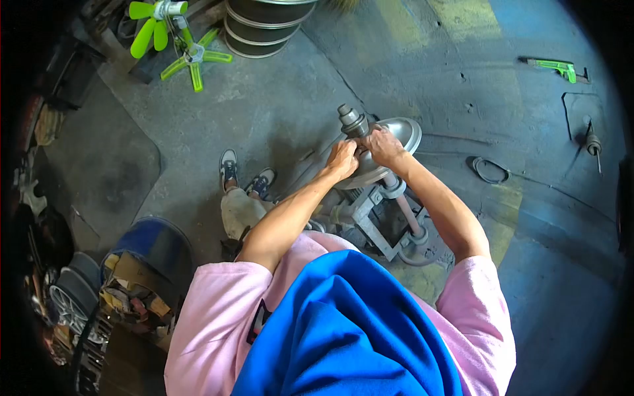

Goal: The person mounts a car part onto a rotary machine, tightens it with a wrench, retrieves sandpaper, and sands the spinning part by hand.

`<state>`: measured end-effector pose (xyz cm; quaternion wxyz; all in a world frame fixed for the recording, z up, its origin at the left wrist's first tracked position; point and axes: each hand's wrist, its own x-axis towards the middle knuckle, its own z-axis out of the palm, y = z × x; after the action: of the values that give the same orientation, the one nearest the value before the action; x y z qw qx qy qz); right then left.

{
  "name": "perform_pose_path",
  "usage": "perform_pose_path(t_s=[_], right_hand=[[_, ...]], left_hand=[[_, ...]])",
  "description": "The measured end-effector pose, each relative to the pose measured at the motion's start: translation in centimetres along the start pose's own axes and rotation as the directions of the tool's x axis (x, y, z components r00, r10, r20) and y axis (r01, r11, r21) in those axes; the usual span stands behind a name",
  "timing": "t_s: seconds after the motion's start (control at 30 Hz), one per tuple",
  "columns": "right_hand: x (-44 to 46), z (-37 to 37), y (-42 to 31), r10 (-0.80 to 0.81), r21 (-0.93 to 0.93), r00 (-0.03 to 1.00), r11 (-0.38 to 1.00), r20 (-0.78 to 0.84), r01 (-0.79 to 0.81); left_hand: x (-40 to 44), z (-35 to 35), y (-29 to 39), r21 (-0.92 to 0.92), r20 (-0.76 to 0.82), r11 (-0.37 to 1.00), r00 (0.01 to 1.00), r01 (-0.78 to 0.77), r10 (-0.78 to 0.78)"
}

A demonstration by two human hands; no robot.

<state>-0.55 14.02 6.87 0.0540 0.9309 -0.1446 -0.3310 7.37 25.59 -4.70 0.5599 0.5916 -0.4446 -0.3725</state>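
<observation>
I have the left hand (344, 159) and right hand (384, 146) curled close together at the metal disc (374, 166), at the far end of the stand (373, 220); what they pinch, I cannot tell. I'd press evenly, minding the shaft (351, 117).

I'm in a workshop: a grey metal machine with a long shaft (376, 237) before me, stained grey concrete floor (198, 125), stacked round metal rims (261, 32), a blue scrap-filled drum (150, 235).
</observation>
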Motion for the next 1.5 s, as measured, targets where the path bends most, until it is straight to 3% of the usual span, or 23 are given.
perform_pose_path(t_s=[0.23, 0.3, 0.4, 0.73, 0.93, 1.1, 1.3, 1.5], right_hand=[[0.3, 1.1, 1.0, -0.056, 0.042, 0.996, 0.997, -0.07, 0.059], [0.8, 1.2, 0.9, -0.08, -0.011, 0.995, 0.997, -0.052, 0.08], [0.6, 0.5, 0.7, -0.055, -0.006, 0.996, 0.999, -0.064, 0.054], [0.5, 1.2, 1.2, -0.071, -0.058, 0.995, 0.996, -0.065, 0.068], [1.0, 0.5, 0.9, -0.039, -0.063, 0.995, 0.997, 0.094, 0.045], [0.7, 0.1, -0.1, -0.032, -0.054, 0.999, 0.998, 0.02, 0.033], [0.3, 1.0, 0.7, 0.007, 0.113, 1.0, 0.994, -0.011, -0.005], [0.6, 2.5, 0.8, -0.001, 0.097, 0.998, 0.995, -0.057, 0.006]], left_hand=[[0.5, -0.2, -0.3, 0.024, 0.078, 0.999, 0.996, 0.035, -0.037], [0.7, -0.1, -0.7, 0.114, 0.1, 0.99, 0.99, 0.088, -0.099], [0.7, 0.3, -1.1, 0.02, 0.041, 0.999, 0.998, 0.047, -0.048], [1.1, 0.2, -0.6, 0.036, 0.049, 0.998, 0.998, 0.042, -0.043], [1.1, 0.3, -0.7, 0.081, 0.076, 0.993, 0.992, 0.091, -0.097], [0.7, -0.1, -1.0, 0.069, 0.093, 0.994, 0.992, 0.082, -0.088], [0.6, -0.3, -0.1, 0.069, 0.062, 0.997, 0.997, 0.042, -0.046], [0.5, -1.3, 1.2, 0.054, 0.091, 0.994, 0.991, 0.094, -0.098]])
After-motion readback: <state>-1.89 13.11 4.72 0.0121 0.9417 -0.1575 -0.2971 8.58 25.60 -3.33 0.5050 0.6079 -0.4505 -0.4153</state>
